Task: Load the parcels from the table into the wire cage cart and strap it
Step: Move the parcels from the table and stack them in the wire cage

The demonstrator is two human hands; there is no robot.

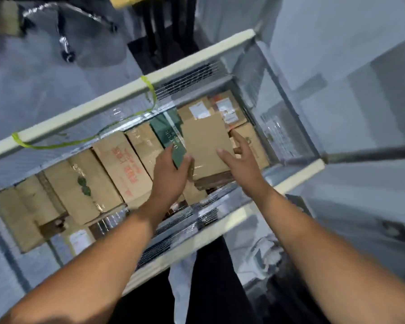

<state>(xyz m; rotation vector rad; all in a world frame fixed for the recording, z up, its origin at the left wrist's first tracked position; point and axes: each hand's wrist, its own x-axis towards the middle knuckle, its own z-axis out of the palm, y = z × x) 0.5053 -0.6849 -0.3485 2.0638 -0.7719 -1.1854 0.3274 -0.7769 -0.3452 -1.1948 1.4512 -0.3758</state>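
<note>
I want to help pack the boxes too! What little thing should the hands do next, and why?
Probably press the plain brown box down flat. It lies tilted on top of the other parcels in the wire cage cart, beside the green box. The left hand grips its near corner and the right hand hovers open over it, so it does not look settled.

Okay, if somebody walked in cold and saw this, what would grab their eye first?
Probably the two hands: the left hand grips a dark green box, the right hand is spread open over a plain brown parcel. Around them, the wire cage cart is packed with cardboard boxes, a yellow-green strap looped on its far rail.
</note>
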